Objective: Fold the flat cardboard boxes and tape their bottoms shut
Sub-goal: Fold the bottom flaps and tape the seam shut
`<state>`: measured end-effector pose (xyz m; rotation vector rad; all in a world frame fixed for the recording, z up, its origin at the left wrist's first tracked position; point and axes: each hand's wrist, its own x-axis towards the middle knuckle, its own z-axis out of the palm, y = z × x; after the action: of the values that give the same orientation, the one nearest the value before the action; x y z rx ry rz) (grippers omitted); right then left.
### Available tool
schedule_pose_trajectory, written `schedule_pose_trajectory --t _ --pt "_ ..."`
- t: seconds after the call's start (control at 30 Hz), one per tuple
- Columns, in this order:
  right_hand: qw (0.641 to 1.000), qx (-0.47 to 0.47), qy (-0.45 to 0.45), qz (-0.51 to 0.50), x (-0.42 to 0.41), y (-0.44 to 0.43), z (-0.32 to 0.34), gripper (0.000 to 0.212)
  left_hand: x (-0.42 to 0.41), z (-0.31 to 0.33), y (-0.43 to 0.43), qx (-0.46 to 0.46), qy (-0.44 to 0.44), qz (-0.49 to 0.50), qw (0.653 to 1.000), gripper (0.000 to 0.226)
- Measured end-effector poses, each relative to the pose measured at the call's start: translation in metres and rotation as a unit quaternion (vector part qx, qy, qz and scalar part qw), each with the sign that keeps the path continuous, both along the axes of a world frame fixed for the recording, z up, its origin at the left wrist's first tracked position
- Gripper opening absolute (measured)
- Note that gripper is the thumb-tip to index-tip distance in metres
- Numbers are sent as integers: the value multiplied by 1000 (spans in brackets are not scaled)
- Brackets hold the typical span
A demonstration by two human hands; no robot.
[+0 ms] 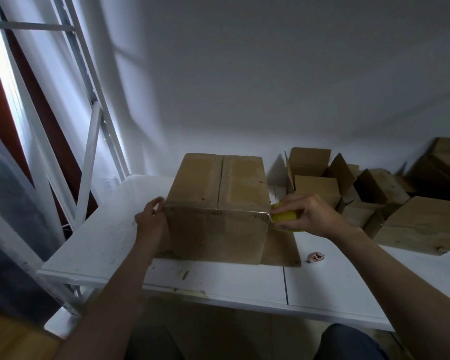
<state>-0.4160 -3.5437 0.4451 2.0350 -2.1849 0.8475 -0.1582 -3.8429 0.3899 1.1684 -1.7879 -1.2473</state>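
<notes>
Head view: left hand [151, 216] presses the box's [218, 229] upper left corner; I cannot tell whether its fingers curl. The box stands on the table [218, 279] between both hands, long axis left to right. Tape [213, 210] stretches along its near top edge from hand to hand. Right hand [309, 214] grips the yellow roll [283, 216] just off the right corner.

Only illegible red characters on a small white object [316, 257] on the white table [218, 281].
</notes>
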Motion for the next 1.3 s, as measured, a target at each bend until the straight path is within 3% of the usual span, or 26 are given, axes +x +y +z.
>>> schedule_pose_trajectory --t 0.1,0.3,0.4,0.53,0.63,0.7,0.77,0.87,1.0,1.3 --pt "1000 -7 -12 6 1 1 1 38 9 -2 -5 71 -26 -2 997 57" --pt "999 -17 -40 28 8 -2 0 39 26 -6 -9 137 -74 -8 988 55" --pt "999 -7 -45 16 11 -6 -1 41 29 -5 -7 151 -57 7 987 51" --pt "999 -4 -50 7 10 -7 -3 42 33 10 5 -15 -132 81 988 47" --pt "999 -6 -50 5 10 -7 -7 42 32 36 33 -202 -65 145 966 34" --pt "999 -2 -43 0 10 -7 -8 42 23 52 64 -307 -40 66 949 33" --pt "999 0 -36 -5 11 -7 -7 42 4 58 107 -377 -54 -111 918 37" --pt "1000 -13 -23 7 11 -9 -6 40 -34 51 157 -466 -117 -312 820 50" --pt "1000 -20 2 8 12 -8 -5 41 -60 30 171 -506 -252 -326 758 70" --pt "1000 7 -5 -14 12 -8 -6 42 -61 54 139 -414 -367 -353 755 81"
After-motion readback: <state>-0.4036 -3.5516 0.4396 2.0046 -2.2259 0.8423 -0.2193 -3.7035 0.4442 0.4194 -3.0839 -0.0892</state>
